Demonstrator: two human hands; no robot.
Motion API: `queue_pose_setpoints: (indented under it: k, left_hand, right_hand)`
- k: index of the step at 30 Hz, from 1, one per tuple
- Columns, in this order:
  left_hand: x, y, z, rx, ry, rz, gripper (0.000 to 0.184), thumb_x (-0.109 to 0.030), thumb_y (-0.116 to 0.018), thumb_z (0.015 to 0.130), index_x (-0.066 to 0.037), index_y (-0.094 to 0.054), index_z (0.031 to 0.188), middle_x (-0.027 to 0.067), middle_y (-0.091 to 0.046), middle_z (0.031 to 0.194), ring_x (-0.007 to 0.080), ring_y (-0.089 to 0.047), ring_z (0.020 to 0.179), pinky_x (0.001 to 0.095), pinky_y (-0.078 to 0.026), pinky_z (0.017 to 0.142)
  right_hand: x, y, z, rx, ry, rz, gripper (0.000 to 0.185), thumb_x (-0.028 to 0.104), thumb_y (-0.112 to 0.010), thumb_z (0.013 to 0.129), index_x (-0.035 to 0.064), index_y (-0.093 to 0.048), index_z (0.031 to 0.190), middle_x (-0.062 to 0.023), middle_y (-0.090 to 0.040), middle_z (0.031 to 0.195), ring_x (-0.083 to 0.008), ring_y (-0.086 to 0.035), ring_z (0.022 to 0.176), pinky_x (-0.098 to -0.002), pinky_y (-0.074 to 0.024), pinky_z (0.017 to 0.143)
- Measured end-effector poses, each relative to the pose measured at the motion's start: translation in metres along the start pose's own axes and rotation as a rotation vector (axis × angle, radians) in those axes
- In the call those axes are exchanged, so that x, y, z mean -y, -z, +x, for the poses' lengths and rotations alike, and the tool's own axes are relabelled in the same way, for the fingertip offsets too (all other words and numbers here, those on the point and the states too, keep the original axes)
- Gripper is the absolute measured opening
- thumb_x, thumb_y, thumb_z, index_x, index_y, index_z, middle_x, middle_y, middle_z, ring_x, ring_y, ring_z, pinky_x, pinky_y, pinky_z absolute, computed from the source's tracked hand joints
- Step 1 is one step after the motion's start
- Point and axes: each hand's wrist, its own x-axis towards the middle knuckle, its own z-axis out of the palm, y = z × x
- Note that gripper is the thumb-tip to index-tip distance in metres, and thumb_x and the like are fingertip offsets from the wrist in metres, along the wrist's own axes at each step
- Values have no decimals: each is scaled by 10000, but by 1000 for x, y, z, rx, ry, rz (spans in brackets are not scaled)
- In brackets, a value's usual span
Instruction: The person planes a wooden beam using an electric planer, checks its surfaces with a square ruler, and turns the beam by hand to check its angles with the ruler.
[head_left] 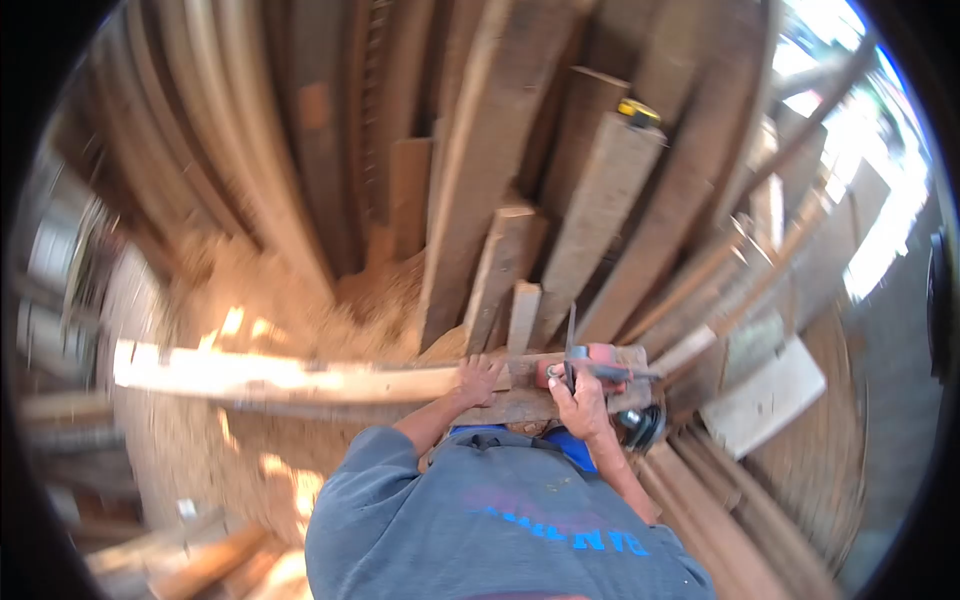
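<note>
A long pale board (pixel 330 382) lies across a rough wooden beam (pixel 535 405) in front of me. My left hand (pixel 480 381) rests on the board near its right end, with its fingers spread over the top. My right hand (pixel 582 400) is closed around a red and black power tool (pixel 600 362), which sits on the beam just right of the board's end. A thin blade-like piece points up from the tool. Blur hides the finer detail of the tool and fingers.
Many planks (pixel 500 130) stand beyond the beam, one topped by a yellow tape measure (pixel 638 113). Sawdust (pixel 380 305) covers the ground. A dark round object (pixel 638 427) is right of my right hand. A pale block (pixel 765 397) lies farther right.
</note>
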Motion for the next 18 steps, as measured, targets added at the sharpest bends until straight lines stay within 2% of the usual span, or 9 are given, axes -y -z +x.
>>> queue_pose_setpoints:
  k: [1,5,8,11,12,14,15,16,18]
  left_hand:
    - [-6,-12,-5,-100,28,21,983,-403,-798,765,-153,-323,1589,251,-433,1493,450,-399,1392,642,-324,1123]
    - [-47,-41,-15,-461,301,-7,973,-356,-784,771,-204,-310,1607,285,-258,1622,499,-279,1479,673,-242,1170]
    - [-82,-29,-46,-342,462,-145,938,-327,-764,776,-249,-328,1602,289,-186,1649,514,-237,1498,664,-203,1194]
    - [-127,-60,-73,-411,551,-304,867,-316,-745,776,-269,-394,1567,290,-183,1650,514,-238,1498,631,-213,1206]
    - [-135,-75,-79,-309,632,-387,824,-346,-723,774,-256,-443,1543,279,-177,1656,516,-251,1490,607,-236,1204]
    - [-143,-96,-97,-32,806,-627,708,-401,-700,801,-244,-547,1474,270,-210,1653,516,-237,1490,609,-278,1175]
    - [-148,-116,-107,-5,870,-727,634,-417,-679,829,-218,-595,1425,275,-320,1600,498,-318,1455,584,-324,1154]
    - [-147,-135,-118,22,931,-824,573,-433,-658,857,-193,-644,1376,280,-430,1547,480,-398,1420,559,-369,1133]
    - [-144,-163,-146,4,893,-1017,609,-468,-637,888,-131,-611,1395,287,-558,1412,459,-504,1337,515,-415,1114]
  right_hand:
    - [-2,9,16,101,68,-43,283,210,-674,950,-31,-634,1094,-175,-689,838,-302,-693,791,-407,-543,775]
    - [4,15,83,541,36,-143,272,219,-685,925,1,-605,1067,-203,-718,907,-360,-709,881,-438,-546,817]
    - [11,-9,105,722,96,-313,343,276,-697,900,0,-598,1078,-209,-722,932,-391,-703,929,-476,-529,858]
    - [-9,-49,124,914,235,-549,452,342,-718,881,-17,-583,1120,-220,-724,993,-415,-695,981,-502,-523,900]
    - [-17,-64,127,947,268,-616,485,361,-724,877,-24,-578,1133,-226,-723,1015,-423,-691,1000,-508,-522,914]
    - [-33,-87,125,993,358,-686,528,375,-731,874,-43,-565,1151,-242,-716,1037,-438,-685,1018,-510,-525,929]
    - [-40,-97,123,1012,398,-719,550,382,-734,872,-53,-559,1160,-250,-713,1048,-446,-682,1027,-511,-527,937]
    - [-43,-108,122,1057,394,-766,612,400,-769,857,-71,-549,1180,-290,-675,1147,-451,-647,1115,-495,-515,986]
    - [-63,-131,118,1053,449,-775,641,400,-798,838,-76,-547,1186,-303,-635,1227,-446,-611,1183,-482,-498,1019]
